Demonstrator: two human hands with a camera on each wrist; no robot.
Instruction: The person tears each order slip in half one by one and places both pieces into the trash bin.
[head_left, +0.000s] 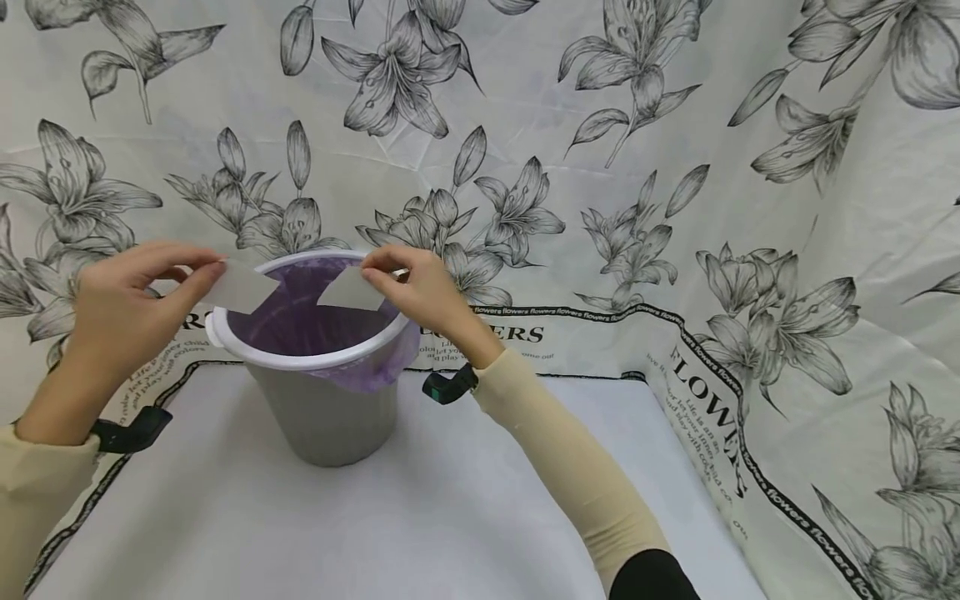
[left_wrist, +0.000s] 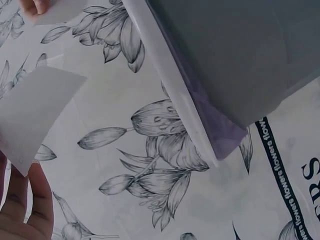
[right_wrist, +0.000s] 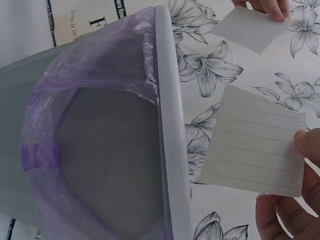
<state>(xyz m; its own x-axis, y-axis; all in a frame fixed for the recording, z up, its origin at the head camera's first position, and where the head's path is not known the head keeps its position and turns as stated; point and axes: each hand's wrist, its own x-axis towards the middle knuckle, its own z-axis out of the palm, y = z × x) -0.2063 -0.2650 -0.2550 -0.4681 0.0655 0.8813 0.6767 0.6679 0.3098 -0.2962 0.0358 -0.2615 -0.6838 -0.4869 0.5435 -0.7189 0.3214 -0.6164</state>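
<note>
Over the left rim of a grey trash bin [head_left: 322, 417], my left hand [head_left: 127, 308] pinches a piece of white paper [head_left: 242, 286] between thumb and fingers. My right hand [head_left: 412, 287] pinches a second paper piece [head_left: 348, 289] by its edge, above the bin's right side. In the right wrist view this right piece [right_wrist: 255, 142] shows printed lines and small checkboxes, with one slanted edge. A purple plastic bag [head_left: 300, 325] lines the bin, and some of it hangs outside below the white rim [head_left: 315, 360]. The two pieces are apart.
The bin stands upright near the back of a white tabletop [head_left: 465, 508]. Behind and to the right hangs a cloth [head_left: 510, 108] printed with flowers and lettering. Dark wrist cameras [head_left: 450, 385] are worn on both wrists.
</note>
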